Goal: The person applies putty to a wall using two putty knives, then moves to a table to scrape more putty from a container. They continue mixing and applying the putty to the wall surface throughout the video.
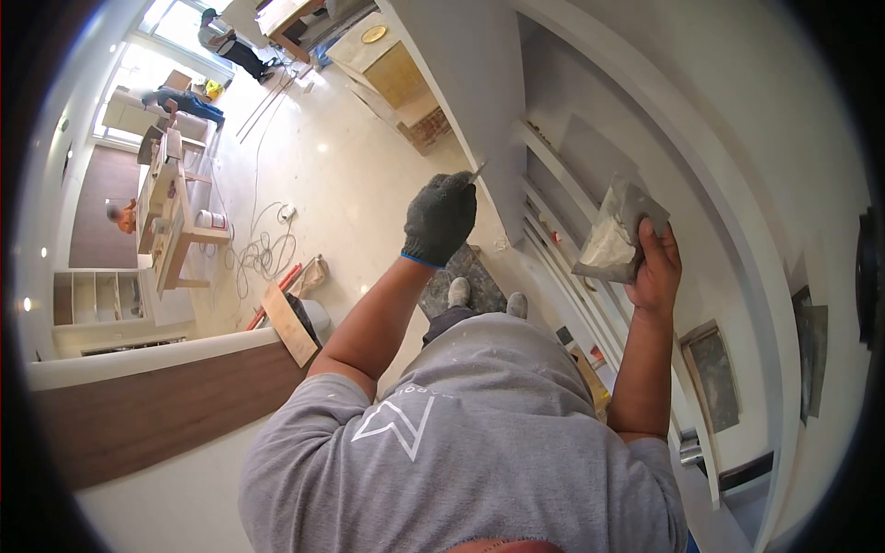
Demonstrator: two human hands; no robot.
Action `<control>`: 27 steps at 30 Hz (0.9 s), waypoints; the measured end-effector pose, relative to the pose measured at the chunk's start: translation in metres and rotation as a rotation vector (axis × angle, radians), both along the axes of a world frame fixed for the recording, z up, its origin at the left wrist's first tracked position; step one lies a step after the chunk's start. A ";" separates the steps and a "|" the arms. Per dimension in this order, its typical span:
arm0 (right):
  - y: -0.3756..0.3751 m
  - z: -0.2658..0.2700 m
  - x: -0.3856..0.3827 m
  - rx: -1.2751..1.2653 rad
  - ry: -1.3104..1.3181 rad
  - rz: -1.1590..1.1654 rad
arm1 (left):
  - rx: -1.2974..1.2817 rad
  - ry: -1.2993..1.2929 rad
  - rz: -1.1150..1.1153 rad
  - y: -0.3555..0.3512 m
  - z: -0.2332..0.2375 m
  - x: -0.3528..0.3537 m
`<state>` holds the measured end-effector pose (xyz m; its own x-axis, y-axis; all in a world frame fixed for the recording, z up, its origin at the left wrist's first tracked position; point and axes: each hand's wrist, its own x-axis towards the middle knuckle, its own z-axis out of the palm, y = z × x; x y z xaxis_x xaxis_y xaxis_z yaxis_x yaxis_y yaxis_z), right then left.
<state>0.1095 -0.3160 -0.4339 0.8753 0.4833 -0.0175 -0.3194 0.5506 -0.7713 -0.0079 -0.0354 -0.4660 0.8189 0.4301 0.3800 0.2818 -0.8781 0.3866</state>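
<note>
- One grey T-shirt (479, 433) fills the foreground, one white logo across it!
- Two hands, well apart: one gloved, one bare.
- Left hand (441, 219), in its dark glove, is closed round one thin-tipped tool (478, 171), the tip beside the pale panel (489, 111); contact, I can't tell.
- Right hand (656, 263) clamps one flat plate (631, 195), tilted before the shelving (562, 166), one whitish mound of paste (607, 241) on it.
- Two shoes (458, 291) below, on one dark mat (442, 293).
- Three other people (221, 39) far left, one white bucket (210, 219) near them.
</note>
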 end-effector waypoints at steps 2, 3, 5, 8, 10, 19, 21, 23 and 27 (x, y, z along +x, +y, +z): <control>-0.001 -0.001 0.000 0.004 0.001 0.017 | -0.024 0.035 -0.039 0.001 -0.020 0.000; -0.001 -0.001 0.001 0.006 0.001 0.026 | -0.036 0.052 -0.058 0.003 -0.032 0.000; 0.000 -0.002 0.001 -0.008 0.006 0.013 | -0.048 0.123 -0.072 0.006 -0.045 0.003; 0.000 0.001 0.000 -0.020 0.011 0.007 | -0.052 0.134 -0.052 0.011 -0.054 0.007; 0.000 0.002 0.000 -0.022 0.012 0.007 | -0.035 0.140 0.000 0.013 -0.045 0.010; 0.000 -0.002 0.002 -0.015 0.028 -0.001 | -0.056 -0.028 -0.023 0.009 0.000 -0.004; 0.000 -0.002 0.002 -0.007 0.031 0.008 | -0.086 -0.009 -0.067 0.017 -0.019 -0.011; 0.001 -0.001 0.002 -0.004 0.019 0.018 | -0.092 0.068 -0.119 0.034 -0.051 -0.015; 0.001 -0.001 0.003 -0.027 0.009 0.006 | -0.073 0.091 -0.101 0.055 -0.091 -0.008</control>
<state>0.1121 -0.3150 -0.4352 0.8719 0.4881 -0.0388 -0.3302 0.5276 -0.7827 -0.0163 0.0192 -0.5569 0.8890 0.3674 0.2733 0.2301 -0.8745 0.4270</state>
